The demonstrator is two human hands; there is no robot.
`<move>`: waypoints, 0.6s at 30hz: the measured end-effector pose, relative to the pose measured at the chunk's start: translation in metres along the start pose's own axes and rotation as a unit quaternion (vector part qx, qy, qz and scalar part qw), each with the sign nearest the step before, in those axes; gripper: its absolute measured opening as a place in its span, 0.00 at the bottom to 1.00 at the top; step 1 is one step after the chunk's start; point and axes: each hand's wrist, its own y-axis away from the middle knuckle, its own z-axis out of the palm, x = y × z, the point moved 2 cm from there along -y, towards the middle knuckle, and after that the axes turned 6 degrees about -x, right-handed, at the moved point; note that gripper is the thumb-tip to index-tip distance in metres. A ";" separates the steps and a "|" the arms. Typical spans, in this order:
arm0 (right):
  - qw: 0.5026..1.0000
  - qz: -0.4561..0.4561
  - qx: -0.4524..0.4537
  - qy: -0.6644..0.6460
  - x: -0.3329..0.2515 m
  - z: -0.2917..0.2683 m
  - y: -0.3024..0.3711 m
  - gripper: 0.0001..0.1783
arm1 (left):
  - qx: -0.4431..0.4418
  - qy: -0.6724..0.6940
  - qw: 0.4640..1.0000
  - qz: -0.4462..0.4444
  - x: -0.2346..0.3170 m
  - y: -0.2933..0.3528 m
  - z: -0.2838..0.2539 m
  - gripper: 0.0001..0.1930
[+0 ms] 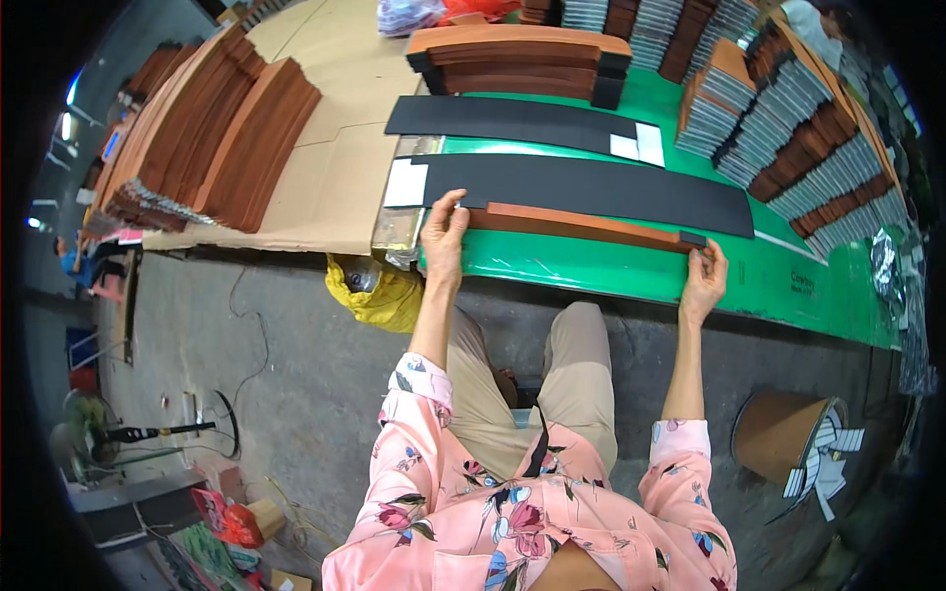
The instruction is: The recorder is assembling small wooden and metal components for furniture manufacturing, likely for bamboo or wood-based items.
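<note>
Pink floral sleeves [424, 389] reach up: left hand [443, 231] and right hand [704, 279] pinch the ends of a brown strip [581, 227] lying on the green table [611, 271], against a black strip [591, 187]. Brown stacks [522, 61] crowd behind; a yellow bag [379, 295] hangs below.

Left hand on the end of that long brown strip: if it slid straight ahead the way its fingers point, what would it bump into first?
Most likely the long black strip lying just beyond the left hand, then the white label nearby.
</note>
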 end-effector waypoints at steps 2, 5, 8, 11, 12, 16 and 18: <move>1.000 0.011 -0.009 -0.005 0.006 -0.002 -0.005 0.15 | 0.000 0.008 1.000 -0.022 -0.005 -0.002 0.002 0.12; 1.000 0.005 -0.010 -0.004 0.002 -0.002 -0.007 0.15 | -0.009 -0.005 1.000 0.004 -0.001 -0.001 0.003 0.11; 1.000 0.013 -0.019 0.000 0.003 0.008 -0.004 0.16 | 0.000 -0.008 1.000 0.018 0.011 -0.002 -0.010 0.12; 0.999 0.018 -0.034 -0.007 0.005 0.015 0.001 0.16 | -0.001 0.039 0.999 -0.024 0.018 -0.001 -0.011 0.11; 0.998 0.046 -0.034 0.008 0.000 0.011 0.003 0.17 | -0.008 0.042 0.999 -0.026 0.017 0.001 -0.010 0.11; 0.996 0.010 -0.015 0.090 0.020 -0.026 -0.011 0.17 | -0.055 0.003 0.998 0.012 -0.006 0.000 0.004 0.11; 0.994 0.012 -0.021 0.105 0.020 -0.021 -0.008 0.17 | -0.051 0.010 0.997 0.049 0.002 0.004 -0.001 0.11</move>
